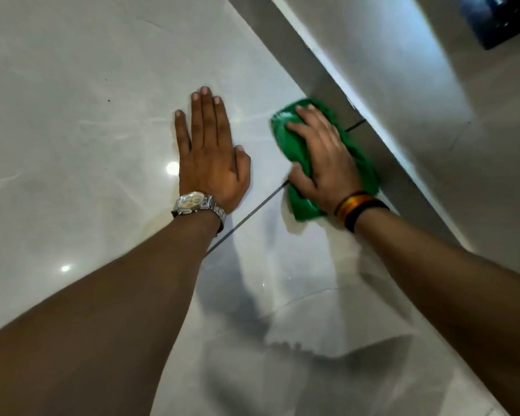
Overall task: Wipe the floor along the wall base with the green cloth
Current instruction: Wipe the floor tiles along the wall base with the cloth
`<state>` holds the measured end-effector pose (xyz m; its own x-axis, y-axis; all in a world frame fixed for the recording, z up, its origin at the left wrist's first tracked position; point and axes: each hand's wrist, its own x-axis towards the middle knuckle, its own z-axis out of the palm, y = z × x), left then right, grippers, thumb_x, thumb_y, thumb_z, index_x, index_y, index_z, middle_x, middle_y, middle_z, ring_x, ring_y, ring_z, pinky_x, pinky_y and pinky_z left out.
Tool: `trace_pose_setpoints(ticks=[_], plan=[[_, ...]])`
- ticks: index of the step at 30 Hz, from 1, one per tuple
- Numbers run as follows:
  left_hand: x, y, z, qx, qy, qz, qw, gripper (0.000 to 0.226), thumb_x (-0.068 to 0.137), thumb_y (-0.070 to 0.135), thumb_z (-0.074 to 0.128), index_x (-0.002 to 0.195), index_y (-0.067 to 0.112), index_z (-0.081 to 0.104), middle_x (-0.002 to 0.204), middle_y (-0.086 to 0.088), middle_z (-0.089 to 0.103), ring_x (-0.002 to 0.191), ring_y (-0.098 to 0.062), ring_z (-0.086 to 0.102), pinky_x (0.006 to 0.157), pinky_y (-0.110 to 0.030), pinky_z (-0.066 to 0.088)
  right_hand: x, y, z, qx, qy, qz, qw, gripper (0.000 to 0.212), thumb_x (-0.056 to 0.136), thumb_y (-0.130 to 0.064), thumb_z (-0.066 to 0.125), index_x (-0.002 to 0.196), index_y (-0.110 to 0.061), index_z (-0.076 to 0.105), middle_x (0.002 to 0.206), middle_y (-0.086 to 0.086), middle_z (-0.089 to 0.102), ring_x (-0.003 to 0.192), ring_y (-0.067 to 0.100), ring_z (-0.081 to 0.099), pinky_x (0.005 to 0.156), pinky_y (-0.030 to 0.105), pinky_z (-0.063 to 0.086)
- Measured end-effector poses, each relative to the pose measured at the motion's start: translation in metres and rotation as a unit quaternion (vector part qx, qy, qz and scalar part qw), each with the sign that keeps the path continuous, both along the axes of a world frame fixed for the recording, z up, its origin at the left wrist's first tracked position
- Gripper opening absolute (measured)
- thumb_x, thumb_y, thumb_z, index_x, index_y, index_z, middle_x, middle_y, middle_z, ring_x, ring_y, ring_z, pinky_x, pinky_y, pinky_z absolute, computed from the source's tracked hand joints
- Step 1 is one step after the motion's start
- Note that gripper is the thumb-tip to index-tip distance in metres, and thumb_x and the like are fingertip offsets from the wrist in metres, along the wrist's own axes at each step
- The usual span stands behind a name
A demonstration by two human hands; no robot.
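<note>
Green cloth [290,147] sits centre-right of frame on the floor [72,85], touching the wall base [327,82], long axis parallel to it. Right hand [327,163] presses on top, fingers [305,115] slightly spread. Left hand [210,151] lies flat beside it, fingers together.

free: floor [72,85] left | blocked: wall base [382,151] right, beside green cloth [294,148]

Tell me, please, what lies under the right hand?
The green cloth lies under the right hand, pressed onto the floor beside the wall base. The floor and grout line beneath the cloth are covered and cannot be seen.
</note>
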<state>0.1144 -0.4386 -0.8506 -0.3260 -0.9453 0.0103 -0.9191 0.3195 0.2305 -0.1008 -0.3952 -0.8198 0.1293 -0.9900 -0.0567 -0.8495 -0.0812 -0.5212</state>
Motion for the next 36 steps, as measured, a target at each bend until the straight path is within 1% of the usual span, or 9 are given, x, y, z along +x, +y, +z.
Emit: trace_pose_setpoints(ticks=[5,9,14,18,22,29,31,33,36], plan=[[0.004,0.0,0.002,0.022,-0.006,-0.004,1.0,0.081,0.101,0.034,0.032,0.17,-0.006,0.015,0.179,-0.026,0.011,0.168,-0.04,0.009,0.136,-0.062,0.006,0.024,-0.034,0.003,0.006,-0.05,-0.043,0.998,0.056,0.082,-0.005,0.054,0.138,-0.01,0.052,0.159,0.01,0.04,0.154,0.027,0.027,0.128,0.041,0.021],[0.026,0.02,0.028,0.126,0.049,-0.038,0.99,0.079,0.104,0.038,0.024,0.171,-0.001,0.014,0.181,-0.022,0.007,0.169,-0.037,0.004,0.136,-0.056,-0.003,0.007,0.022,0.021,0.077,-0.016,-0.104,0.991,0.062,0.079,0.009,0.053,0.139,-0.009,0.053,0.16,0.012,0.038,0.153,0.028,0.029,0.129,0.037,0.019],[0.071,0.086,0.088,0.103,0.033,-0.074,0.991,0.074,0.105,0.036,0.024,0.169,0.0,0.027,0.179,-0.02,0.019,0.168,-0.036,0.015,0.136,-0.057,0.005,-0.024,0.106,0.081,0.221,0.063,-0.163,0.96,0.062,0.081,-0.001,0.073,0.139,0.0,0.053,0.151,0.022,0.048,0.143,0.039,0.042,0.125,0.041,0.026],[0.073,0.113,0.148,0.101,0.035,-0.053,0.993,0.071,0.105,0.033,0.032,0.168,-0.002,0.031,0.178,-0.022,0.023,0.166,-0.038,0.02,0.135,-0.054,0.005,0.003,0.121,0.14,0.219,0.069,-0.225,0.947,0.056,0.083,0.011,0.06,0.137,-0.002,0.056,0.142,0.021,0.056,0.135,0.04,0.049,0.119,0.039,0.032],[0.06,0.111,0.248,0.101,0.07,-0.05,0.991,0.071,0.107,0.034,0.03,0.168,-0.002,0.029,0.178,-0.021,0.021,0.166,-0.038,0.018,0.134,-0.053,0.007,0.057,0.106,0.227,0.198,0.034,-0.234,0.951,0.066,0.079,0.019,0.051,0.141,-0.002,0.054,0.145,0.018,0.055,0.14,0.035,0.047,0.12,0.027,0.02],[0.069,0.09,0.456,0.057,0.083,-0.045,0.994,0.069,0.106,0.034,0.033,0.166,-0.001,0.036,0.175,-0.021,0.03,0.162,-0.038,0.03,0.128,-0.055,0.016,0.122,0.067,0.438,0.155,0.031,-0.13,0.979,0.074,0.093,0.011,0.047,0.159,-0.015,0.026,0.168,0.004,0.023,0.157,0.022,0.018,0.125,0.026,0.004],[0.081,0.091,0.522,0.052,0.081,-0.055,0.994,0.07,0.105,0.034,0.034,0.165,-0.001,0.037,0.175,-0.021,0.031,0.161,-0.039,0.033,0.129,-0.053,0.013,0.132,0.069,0.511,0.128,0.045,-0.105,0.985,0.078,0.089,0.012,0.058,0.157,-0.013,0.03,0.166,0.006,0.029,0.155,0.022,0.024,0.125,0.027,0.006],[0.092,0.093,0.584,0.045,0.086,-0.061,0.993,0.071,0.104,0.034,0.034,0.165,-0.001,0.036,0.174,-0.022,0.03,0.161,-0.04,0.033,0.131,-0.048,0.005,0.138,0.075,0.577,0.109,0.075,-0.083,0.988,0.085,0.072,0.009,0.082,0.148,-0.006,0.046,0.153,0.013,0.05,0.145,0.029,0.045,0.125,0.031,0.013],[0.108,0.103,0.678,0.062,0.098,-0.086,0.99,0.075,0.104,0.038,0.026,0.169,0.0,0.025,0.178,-0.021,0.018,0.166,-0.039,0.018,0.135,-0.05,-0.002,0.139,0.092,0.668,0.056,0.081,-0.097,0.99,0.078,0.069,0.022,0.071,0.141,0.001,0.053,0.144,0.021,0.058,0.136,0.036,0.054,0.125,0.016,0.004]])
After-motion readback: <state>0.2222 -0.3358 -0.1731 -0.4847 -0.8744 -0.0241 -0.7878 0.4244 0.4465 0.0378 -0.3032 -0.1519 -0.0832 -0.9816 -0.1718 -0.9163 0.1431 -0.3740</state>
